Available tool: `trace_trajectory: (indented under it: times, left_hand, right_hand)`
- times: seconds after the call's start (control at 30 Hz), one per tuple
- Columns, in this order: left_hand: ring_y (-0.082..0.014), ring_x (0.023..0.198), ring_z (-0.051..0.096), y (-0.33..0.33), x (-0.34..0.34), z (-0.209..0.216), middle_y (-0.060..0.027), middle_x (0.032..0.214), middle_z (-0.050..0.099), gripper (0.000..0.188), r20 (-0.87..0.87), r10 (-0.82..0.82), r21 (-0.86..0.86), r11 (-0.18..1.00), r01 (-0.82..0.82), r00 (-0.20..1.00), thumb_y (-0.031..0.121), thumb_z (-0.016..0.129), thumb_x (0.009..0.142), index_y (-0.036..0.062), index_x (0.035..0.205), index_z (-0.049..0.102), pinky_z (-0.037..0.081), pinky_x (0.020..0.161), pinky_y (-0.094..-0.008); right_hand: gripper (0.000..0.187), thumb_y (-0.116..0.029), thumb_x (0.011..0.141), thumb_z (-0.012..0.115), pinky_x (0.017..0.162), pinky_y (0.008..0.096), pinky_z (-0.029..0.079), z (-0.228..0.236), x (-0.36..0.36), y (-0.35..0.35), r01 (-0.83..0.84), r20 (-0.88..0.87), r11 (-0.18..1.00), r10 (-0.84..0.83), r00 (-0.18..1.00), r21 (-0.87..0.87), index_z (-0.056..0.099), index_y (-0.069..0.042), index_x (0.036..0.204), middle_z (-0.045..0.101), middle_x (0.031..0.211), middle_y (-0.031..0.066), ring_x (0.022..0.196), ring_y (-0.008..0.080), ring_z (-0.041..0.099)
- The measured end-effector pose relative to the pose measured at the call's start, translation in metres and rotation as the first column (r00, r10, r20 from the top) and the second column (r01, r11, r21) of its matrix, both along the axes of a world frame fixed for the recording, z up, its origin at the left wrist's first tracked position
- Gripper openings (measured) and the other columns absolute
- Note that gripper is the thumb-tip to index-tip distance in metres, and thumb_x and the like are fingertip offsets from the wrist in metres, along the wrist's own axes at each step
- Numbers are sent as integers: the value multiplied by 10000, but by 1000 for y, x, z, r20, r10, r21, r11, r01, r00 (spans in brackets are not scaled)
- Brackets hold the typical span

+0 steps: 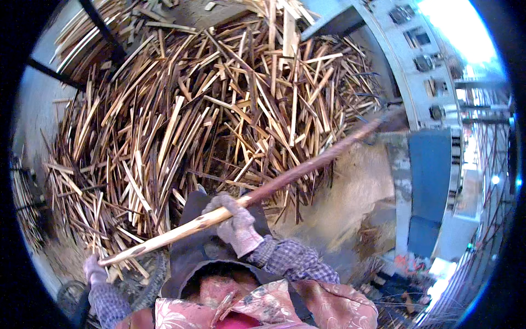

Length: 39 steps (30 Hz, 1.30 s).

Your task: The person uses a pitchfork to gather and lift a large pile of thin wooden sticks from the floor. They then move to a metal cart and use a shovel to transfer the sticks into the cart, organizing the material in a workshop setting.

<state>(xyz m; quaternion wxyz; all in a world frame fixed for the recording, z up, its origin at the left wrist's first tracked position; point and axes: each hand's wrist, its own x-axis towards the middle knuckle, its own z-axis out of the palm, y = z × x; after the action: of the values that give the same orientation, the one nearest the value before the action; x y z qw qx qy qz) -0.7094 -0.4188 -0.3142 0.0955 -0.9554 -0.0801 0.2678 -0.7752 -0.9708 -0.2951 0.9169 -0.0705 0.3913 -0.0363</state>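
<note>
A long-handled fork (296, 174) slants across in front of me, its wooden shaft pale near my body and reddish brown farther out. My left hand (95, 270), in a light glove, is closed around the shaft's butt end at the lower left. Farther up, my right hand (236, 223), in a greyish pink glove, grips the shaft from above. Thin dark curved tines seem to show at the blurred far end, by the right edge of a big heap of wood strips (219, 109). The loose strips lie criss-crossed beyond both hands.
A grey-blue machine frame (416, 71) with square openings runs along the right, with a blue panel (430, 186) nearer me. Dusty brown floor (350, 192) lies between heap and machine. Dark bars (101, 27) and a pale wall (41, 120) stand at the left.
</note>
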Motion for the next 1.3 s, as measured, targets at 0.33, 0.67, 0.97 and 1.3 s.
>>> trace_trajectory:
  times: [0.33, 0.67, 0.97, 1.3]
  left_hand:
    - [-276, 877, 607, -12, 65, 159, -108, 890, 641, 370, -99, -140, 460, 871, 170, 985, 464, 701, 644, 152, 841, 668, 476, 751, -377]
    - [-315, 915, 562, -56, -12, 216, -123, 906, 603, 389, -48, -62, 463, 883, 77, 997, 448, 699, 664, 108, 823, 601, 453, 775, -388]
    - [-243, 781, 598, 47, -124, 239, -91, 805, 625, 109, 66, 74, 267, 960, -89, 995, 143, 647, 654, 89, 748, 634, 473, 714, -331]
    - [-236, 959, 530, 18, -252, 218, -114, 1038, 552, 324, 570, -36, 43, 999, 14, 821, 65, 540, 749, 15, 1069, 561, 439, 838, -324]
  right_hand:
    - [196, -140, 792, 636, 674, 346, 497, -38, 33, 17, -90, -197, 996, 86, 977, -13, 534, -34, 923, 609, 825, 94, 726, 208, 590]
    - [109, -107, 707, 629, 654, 372, 483, -45, 10, -64, 10, -80, 1000, -9, 997, 14, 558, -28, 731, 568, 711, 87, 627, 244, 550]
    - [157, -170, 786, 550, 558, 432, 470, -10, -33, -112, 65, -322, 997, -48, 945, 43, 459, -67, 711, 444, 559, 51, 510, 237, 466]
    - [201, -238, 821, 548, 528, 404, 490, 79, -31, -164, -39, -209, 999, 36, 977, -8, 477, -95, 697, 469, 555, 39, 475, 211, 460]
